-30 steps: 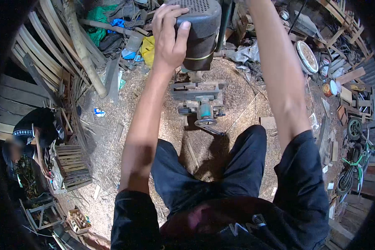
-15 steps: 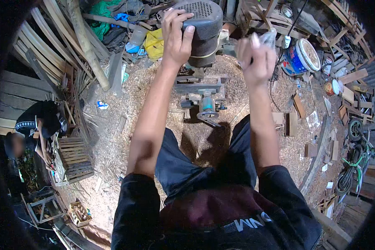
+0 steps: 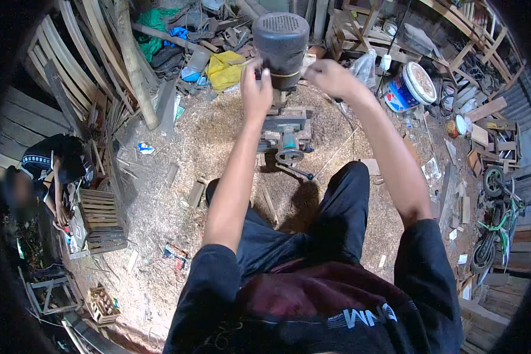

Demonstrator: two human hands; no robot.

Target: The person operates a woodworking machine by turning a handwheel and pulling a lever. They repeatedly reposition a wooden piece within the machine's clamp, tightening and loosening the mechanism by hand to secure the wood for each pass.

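Observation:
In front of me stands a machine with a dark, cylindrical motor housing [image 3: 281, 42], its top pierced with vent holes. A pale yellowish band circles its lower part. My left hand [image 3: 256, 93] is at the housing's lower left side, thumb raised and fingers apart, overlapping its edge. On the other side, my right hand [image 3: 331, 81] reaches in close to the housing with its fingers curled together; I cannot tell whether something is in them. Below the motor sits a clamp with a teal body [image 3: 289, 139], a handwheel [image 3: 289, 155] and a black-knobbed lever [image 3: 310, 176].
Wood shavings [image 3: 212, 135] cover the floor. At left, a person [image 3: 56, 171] bends beside a slatted wooden crate [image 3: 102, 215]. A yellow cloth [image 3: 224, 69] lies back left. Back right stand a blue-and-white bucket [image 3: 408, 88] and a clear plastic bag [image 3: 364, 69]. A small bicycle [image 3: 494, 227] is far right.
My left hand has come down from the motor's top to its lower side. The right hand has swung left, in toward the motor. The whole view has shifted slightly.

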